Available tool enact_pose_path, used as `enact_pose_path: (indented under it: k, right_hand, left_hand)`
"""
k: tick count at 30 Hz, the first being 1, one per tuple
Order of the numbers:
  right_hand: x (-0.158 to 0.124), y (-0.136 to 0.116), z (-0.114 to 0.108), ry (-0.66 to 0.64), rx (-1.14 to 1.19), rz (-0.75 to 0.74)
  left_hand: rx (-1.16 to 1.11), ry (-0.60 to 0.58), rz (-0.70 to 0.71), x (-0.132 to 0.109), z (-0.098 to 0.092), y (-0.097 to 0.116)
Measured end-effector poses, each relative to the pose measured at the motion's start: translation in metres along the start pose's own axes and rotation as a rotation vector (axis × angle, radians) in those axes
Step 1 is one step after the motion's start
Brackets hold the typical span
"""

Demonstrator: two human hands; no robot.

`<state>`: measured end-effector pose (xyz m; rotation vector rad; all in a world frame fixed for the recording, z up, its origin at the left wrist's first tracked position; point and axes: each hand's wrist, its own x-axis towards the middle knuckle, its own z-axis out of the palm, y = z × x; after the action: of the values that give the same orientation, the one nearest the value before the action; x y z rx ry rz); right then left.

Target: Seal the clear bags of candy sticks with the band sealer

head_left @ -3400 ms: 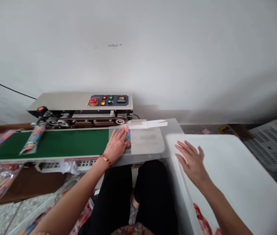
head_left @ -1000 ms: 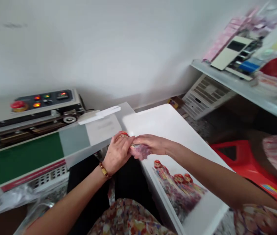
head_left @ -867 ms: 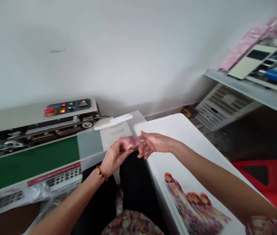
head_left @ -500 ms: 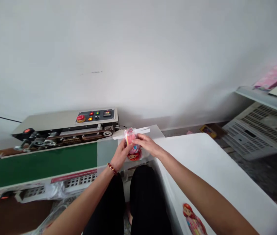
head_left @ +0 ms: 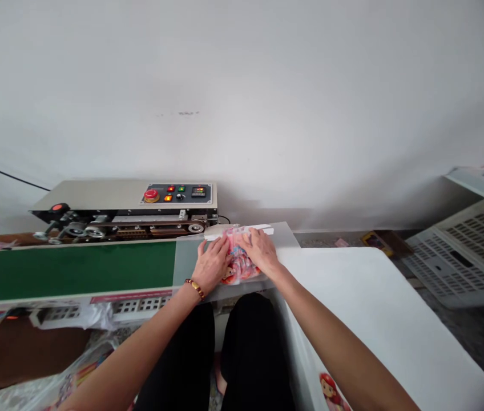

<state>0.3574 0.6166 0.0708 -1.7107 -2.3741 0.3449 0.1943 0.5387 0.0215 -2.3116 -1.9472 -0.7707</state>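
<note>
A clear plastic packet (head_left: 241,264) with pink contents and a red-haired doll picture lies on the pale sheet (head_left: 188,264) at the right end of a green conveyor belt (head_left: 75,267). My left hand (head_left: 213,262) rests on the packet's left side, fingers stretched and thumb apart. From the right, my right hand (head_left: 261,250) lies over its upper part with the fingers spread. Both hands press down on the packet rather than wrap around it. Part of its surface is hidden beneath the fingers. Just beyond it is a white strip-like guide (head_left: 214,234).
A sealing machine (head_left: 96,197) with a red stop button and lit panel stands behind the belt. To the right is a white table (head_left: 353,297), with a doll-shaped piece (head_left: 331,391) near its front edge. A grey crate (head_left: 460,260) stands at far right.
The packet has gone from being held between both hands to lying flat on the sheet. My fingers have spread over it. The view has shifted slightly.
</note>
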Motion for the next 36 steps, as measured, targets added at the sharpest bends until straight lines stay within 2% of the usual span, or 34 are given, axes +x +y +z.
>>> enact_pose_path:
  k: [3,6,9,12,17,22,29,36]
  right_hand:
    - [-0.003,0.003,-0.001,-0.008,-0.039,-0.04]
    - [-0.009,-0.002,0.0,0.066,-0.072,-0.09]
    - [-0.016,-0.011,0.006,0.115,-0.09,-0.287]
    - [-0.021,-0.016,0.015,0.058,-0.12,-0.448]
    - [-0.024,-0.009,0.023,0.007,-0.147,-0.448]
    - [-0.024,-0.01,0.017,0.003,-0.149,-0.474]
    - [0.005,-0.038,0.009,0.018,-0.083,-0.439]
    - [0.031,-0.062,0.022,-0.104,-0.147,-0.429]
  left_hand:
    - [0.076,0.028,-0.049,-0.01,-0.002,-0.017]
    - [0.089,0.043,-0.072,-0.014,-0.007,-0.029]
    - [0.04,0.015,-0.011,-0.016,-0.009,-0.033]
    - [0.001,-0.018,0.046,-0.015,-0.006,-0.035]
    - [0.012,-0.051,0.078,-0.011,-0.003,-0.042]
    - [0.014,-0.071,0.093,-0.013,-0.008,-0.05]
    - [-0.014,-0.068,0.159,-0.028,-0.005,-0.043]
    - [-0.004,-0.05,0.142,-0.03,-0.002,-0.04]
